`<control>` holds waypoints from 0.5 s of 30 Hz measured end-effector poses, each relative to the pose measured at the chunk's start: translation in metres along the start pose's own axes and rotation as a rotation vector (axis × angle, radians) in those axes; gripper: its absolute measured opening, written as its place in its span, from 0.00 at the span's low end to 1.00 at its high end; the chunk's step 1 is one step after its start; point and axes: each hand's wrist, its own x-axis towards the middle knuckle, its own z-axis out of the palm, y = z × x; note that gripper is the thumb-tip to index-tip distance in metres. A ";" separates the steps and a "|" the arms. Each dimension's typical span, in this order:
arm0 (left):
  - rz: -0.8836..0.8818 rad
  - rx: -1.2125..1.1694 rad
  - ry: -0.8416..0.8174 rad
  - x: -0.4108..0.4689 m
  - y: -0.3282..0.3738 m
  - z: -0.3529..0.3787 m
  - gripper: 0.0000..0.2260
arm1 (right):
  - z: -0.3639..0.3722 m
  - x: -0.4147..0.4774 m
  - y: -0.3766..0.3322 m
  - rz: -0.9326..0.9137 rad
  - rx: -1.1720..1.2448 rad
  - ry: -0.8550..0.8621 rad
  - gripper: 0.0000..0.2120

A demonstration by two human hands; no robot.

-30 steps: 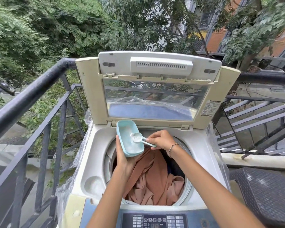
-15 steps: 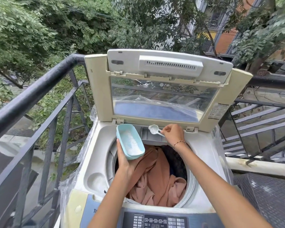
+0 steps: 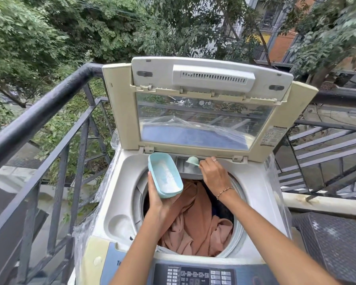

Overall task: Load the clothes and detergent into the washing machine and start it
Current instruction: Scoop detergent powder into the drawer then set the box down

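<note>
A top-loading washing machine (image 3: 119,194) stands with its lid (image 3: 195,103) raised. Rust-brown clothes (image 3: 195,221) fill its drum. My left hand (image 3: 156,199) holds a light blue tub (image 3: 165,174) with white detergent powder in it, above the drum's left rim. My right hand (image 3: 213,175) pinches the handle of a small pale green scoop (image 3: 192,160). The scoop is turned over above the grey detergent tray (image 3: 188,168) at the back of the opening. The control panel (image 3: 195,275) runs along the machine's near edge.
A black metal railing (image 3: 39,118) runs along the left of the balcony, with trees beyond it. More railing bars (image 3: 325,145) stand to the right. A dark woven seat (image 3: 335,243) sits at the lower right. Clear plastic wrap (image 3: 86,229) covers the machine's sides.
My right hand lifted the scoop out of the tub and carried it back to the detergent tray, where it has tipped over. The tub in my left hand stayed near the drum's left rim.
</note>
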 end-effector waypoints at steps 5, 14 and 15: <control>0.016 0.023 -0.004 0.003 0.000 -0.002 0.32 | -0.008 0.010 -0.007 0.627 0.498 -0.038 0.04; 0.065 0.215 -0.130 0.005 0.001 -0.007 0.28 | -0.040 0.015 -0.020 0.808 0.865 -0.034 0.03; 0.080 0.261 -0.161 0.004 0.002 -0.008 0.27 | -0.044 0.016 -0.024 0.700 0.818 -0.034 0.03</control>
